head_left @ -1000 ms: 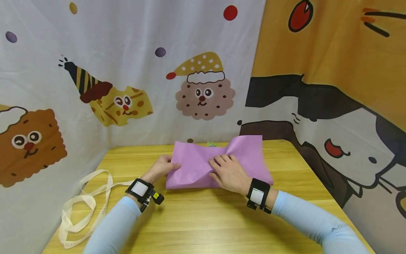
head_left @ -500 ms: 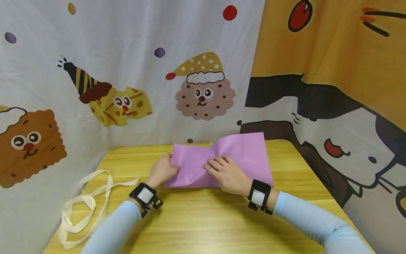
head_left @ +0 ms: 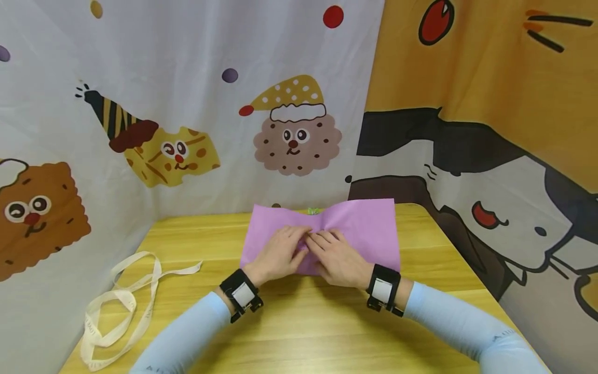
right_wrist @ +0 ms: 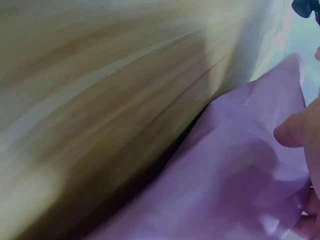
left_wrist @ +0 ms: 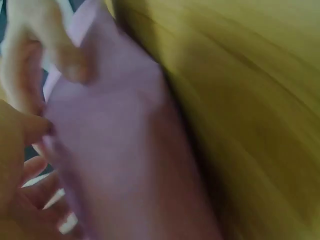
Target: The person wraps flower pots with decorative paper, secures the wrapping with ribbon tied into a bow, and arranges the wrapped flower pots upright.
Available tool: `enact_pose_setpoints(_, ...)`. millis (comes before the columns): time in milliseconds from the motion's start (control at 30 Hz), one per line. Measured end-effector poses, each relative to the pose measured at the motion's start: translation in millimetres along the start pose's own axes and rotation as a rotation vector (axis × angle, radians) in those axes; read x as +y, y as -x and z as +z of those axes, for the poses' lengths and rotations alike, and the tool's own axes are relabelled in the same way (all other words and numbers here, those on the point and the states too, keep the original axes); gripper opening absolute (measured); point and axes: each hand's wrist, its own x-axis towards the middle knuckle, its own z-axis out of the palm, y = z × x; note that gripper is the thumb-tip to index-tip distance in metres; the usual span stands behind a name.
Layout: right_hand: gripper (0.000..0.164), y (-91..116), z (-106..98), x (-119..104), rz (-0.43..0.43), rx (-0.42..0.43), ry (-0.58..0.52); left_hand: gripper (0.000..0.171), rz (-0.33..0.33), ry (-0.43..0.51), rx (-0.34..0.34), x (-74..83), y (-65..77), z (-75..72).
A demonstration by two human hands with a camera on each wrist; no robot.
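Both the left hand (head_left: 280, 253) and right hand (head_left: 343, 261), partly curled, pinch the purple sheet (head_left: 366, 228).

A cream ribbon (head_left: 124, 296) lies in loose loops on the left of the wood-grain counter (head_left: 299, 332); behind hangs a white curtain (head_left: 187, 57) of cartoon snacks (head_left: 159, 167) (one biscuit (head_left: 299, 158) wears a spotted cap (head_left: 291, 91)).

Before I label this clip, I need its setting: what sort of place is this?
Likely a small curtained-off craft or filming corner: cartoon-print curtains hang behind and beside a wooden table, and a purple sheet and pale ribbon are out.
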Motion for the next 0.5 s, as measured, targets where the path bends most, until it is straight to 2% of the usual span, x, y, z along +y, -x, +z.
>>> enact_pose_setpoints(67, 0.076, 2.3, -1.6, 1.4, 0.036, -0.017, -0.012, 0.048, -0.028, 0.084, -0.045, -1.0, 0.0, 2.1)
enact_pose_setpoints(133, 0.077, 4.2, -2.5, 3.3, 0.072, -0.034, -0.015, 0.043, -0.04, 0.109, -0.067, -1.4, -0.6, 3.2)
enact_pose_setpoints(267, 0.077, 6.7, -3.1, 6.1, 0.1, -0.06, -0.057, 0.033, -0.043, 0.06, -0.064, 0.5, -4.4, 2.7)
enact_pose_setpoints(367, 0.088, 7.7, -1.6, 6.8, 0.102, -0.073, -0.115, 0.03, -0.076, 0.038, -0.049, 3.2, -7.5, 1.5)
enact_pose_setpoints(500, 0.103, 6.0, 0.0, 6.1, 0.104, -0.074, -0.168, 0.036, -0.122, 0.042, -0.054, 6.9, -10.0, 0.1)
